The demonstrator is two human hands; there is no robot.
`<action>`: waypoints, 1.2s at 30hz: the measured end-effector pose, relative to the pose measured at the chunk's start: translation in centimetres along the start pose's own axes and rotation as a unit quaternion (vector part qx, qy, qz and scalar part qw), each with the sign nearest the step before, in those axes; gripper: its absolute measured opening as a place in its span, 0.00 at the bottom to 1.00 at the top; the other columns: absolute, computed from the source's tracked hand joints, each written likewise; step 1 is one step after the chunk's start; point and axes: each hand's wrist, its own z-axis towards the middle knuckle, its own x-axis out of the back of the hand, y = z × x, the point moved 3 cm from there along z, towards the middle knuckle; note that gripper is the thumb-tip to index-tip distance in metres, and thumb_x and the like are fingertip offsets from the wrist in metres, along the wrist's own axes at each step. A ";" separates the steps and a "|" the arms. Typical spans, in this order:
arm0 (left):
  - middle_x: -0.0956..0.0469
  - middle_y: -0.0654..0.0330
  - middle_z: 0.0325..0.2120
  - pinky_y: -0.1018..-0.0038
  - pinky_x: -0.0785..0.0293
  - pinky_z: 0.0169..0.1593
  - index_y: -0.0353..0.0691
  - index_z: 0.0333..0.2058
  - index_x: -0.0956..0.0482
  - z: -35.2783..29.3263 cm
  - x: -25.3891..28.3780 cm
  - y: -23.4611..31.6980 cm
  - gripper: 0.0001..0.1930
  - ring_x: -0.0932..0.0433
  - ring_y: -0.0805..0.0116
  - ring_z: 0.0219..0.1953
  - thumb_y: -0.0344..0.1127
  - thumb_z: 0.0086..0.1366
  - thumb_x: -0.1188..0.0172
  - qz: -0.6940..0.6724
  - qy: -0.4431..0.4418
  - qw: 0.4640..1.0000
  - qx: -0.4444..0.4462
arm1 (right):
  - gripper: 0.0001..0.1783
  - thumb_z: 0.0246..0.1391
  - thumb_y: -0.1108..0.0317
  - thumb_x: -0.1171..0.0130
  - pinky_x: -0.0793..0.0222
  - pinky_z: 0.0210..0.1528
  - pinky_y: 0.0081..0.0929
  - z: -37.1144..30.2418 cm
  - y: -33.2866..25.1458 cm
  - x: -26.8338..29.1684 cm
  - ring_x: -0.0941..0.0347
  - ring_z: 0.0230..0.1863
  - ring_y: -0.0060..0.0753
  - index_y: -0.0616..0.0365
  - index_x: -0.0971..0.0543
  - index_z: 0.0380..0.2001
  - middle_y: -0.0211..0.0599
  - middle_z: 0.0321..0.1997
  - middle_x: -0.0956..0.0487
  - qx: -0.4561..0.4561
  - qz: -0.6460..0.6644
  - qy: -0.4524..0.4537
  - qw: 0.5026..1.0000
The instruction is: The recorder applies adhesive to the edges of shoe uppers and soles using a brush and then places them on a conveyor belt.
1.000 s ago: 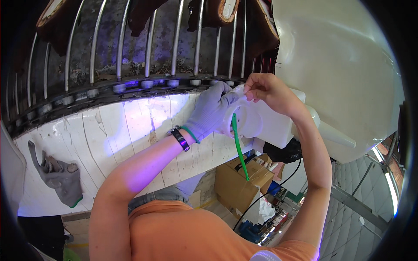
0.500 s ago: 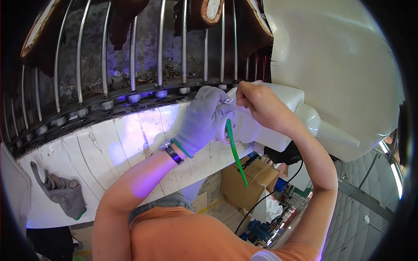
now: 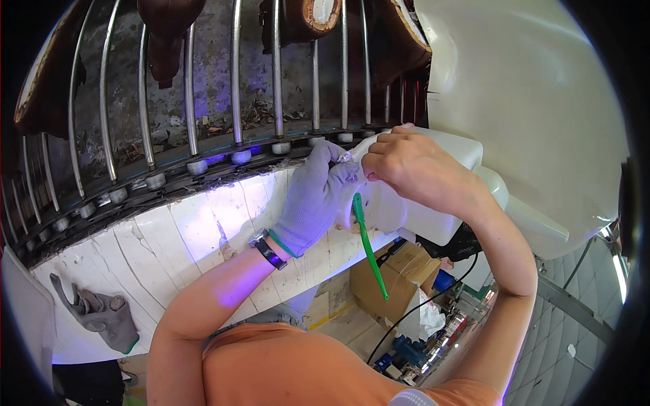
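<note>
My left hand [image 3: 313, 196], in a pale knitted glove, is closed in a pinch at the table's far edge. A small crumpled whitish scrap [image 3: 347, 157] shows at its fingertips. Bare, my right hand [image 3: 409, 162] is curled just to its right, its fingertips turned toward the scrap; what they hold, if anything, is hidden. Both hands are over a translucent white container [image 3: 386, 208], partly covered by them. A long green plastic handle [image 3: 369, 250] leans out of that container toward me.
Beyond the worn white tabletop [image 3: 152, 247] runs a rack of metal rods [image 3: 235, 74] with brown leather shoe pieces [image 3: 172, 20]. A grey glove [image 3: 105, 314] lies at the table's left. A big cream-white housing [image 3: 521, 101] rises at the right. Below stands a cardboard box [image 3: 393, 281].
The rods and brown leather pieces have shifted left along the rack. My right hand has turned slightly, its knuckles now more toward the camera. My left hand stays pinched beside it.
</note>
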 end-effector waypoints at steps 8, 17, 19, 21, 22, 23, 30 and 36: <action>0.31 0.57 0.24 0.75 0.32 0.33 0.37 0.36 0.34 -0.2 0.3 0.0 0.05 0.31 0.72 0.28 0.29 0.65 0.47 0.024 0.008 1.000 0.006 | 0.06 0.42 0.74 0.46 0.31 0.44 0.31 0.5 -1.5 0.8 0.25 0.37 0.38 0.63 0.25 0.27 0.39 0.27 0.24 0.048 -0.120 -0.036 0.991; 0.27 0.53 0.25 0.70 0.29 0.34 0.36 0.35 0.34 -0.2 0.0 -0.1 0.10 0.24 0.62 0.27 0.36 0.66 0.46 -0.019 0.009 1.000 0.006 | 0.07 0.38 0.76 0.44 0.33 0.38 0.36 -0.4 0.8 -0.1 0.30 0.33 0.46 0.63 0.32 0.22 0.42 0.25 0.28 -0.021 0.111 -0.011 0.994; 0.27 0.54 0.25 0.70 0.29 0.34 0.36 0.35 0.34 -0.2 0.1 -0.1 0.10 0.24 0.63 0.28 0.36 0.67 0.46 -0.023 0.007 1.000 0.005 | 0.08 0.38 0.76 0.43 0.33 0.38 0.36 -0.4 0.9 -0.1 0.30 0.33 0.46 0.63 0.32 0.22 0.42 0.25 0.28 -0.022 0.111 -0.006 0.994; 0.27 0.54 0.25 0.71 0.29 0.34 0.36 0.36 0.34 -0.1 0.1 -0.3 0.08 0.23 0.63 0.28 0.35 0.67 0.47 -0.027 -0.005 0.999 0.020 | 0.08 0.38 0.77 0.43 0.33 0.37 0.36 -0.3 0.9 -0.1 0.30 0.32 0.47 0.63 0.32 0.22 0.42 0.25 0.28 -0.023 0.111 -0.001 0.994; 0.27 0.54 0.25 0.71 0.29 0.34 0.36 0.36 0.34 0.0 0.1 -0.1 0.08 0.23 0.63 0.28 0.35 0.67 0.47 -0.028 -0.006 0.999 0.021 | 0.08 0.38 0.77 0.43 0.33 0.36 0.36 -0.4 0.9 -0.2 0.30 0.32 0.47 0.63 0.32 0.22 0.42 0.24 0.28 -0.026 0.109 0.007 0.994; 0.27 0.54 0.25 0.70 0.28 0.34 0.36 0.37 0.33 0.1 0.1 0.2 0.09 0.23 0.63 0.28 0.35 0.66 0.46 -0.027 -0.021 0.999 0.030 | 0.08 0.38 0.77 0.43 0.33 0.36 0.36 -0.5 0.9 -0.2 0.30 0.31 0.47 0.63 0.32 0.22 0.43 0.24 0.28 -0.029 0.107 0.016 0.994; 0.26 0.59 0.33 0.74 0.29 0.39 0.37 0.49 0.29 1.4 0.4 1.2 0.19 0.26 0.72 0.35 0.34 0.59 0.40 0.048 -0.076 0.996 0.007 | 0.06 0.43 0.76 0.43 0.32 0.34 0.37 -1.1 2.5 0.6 0.29 0.31 0.44 0.62 0.30 0.26 0.41 0.26 0.27 -0.091 0.161 0.072 0.980; 0.25 0.58 0.30 0.72 0.30 0.37 0.39 0.37 0.19 2.2 0.2 0.5 0.11 0.25 0.63 0.31 0.34 0.53 0.38 0.131 -0.175 0.974 -0.055 | 0.06 0.50 0.71 0.43 0.31 0.34 0.36 -1.0 3.1 0.0 0.26 0.30 0.47 0.65 0.24 0.28 0.44 0.28 0.24 -0.094 0.140 0.016 0.986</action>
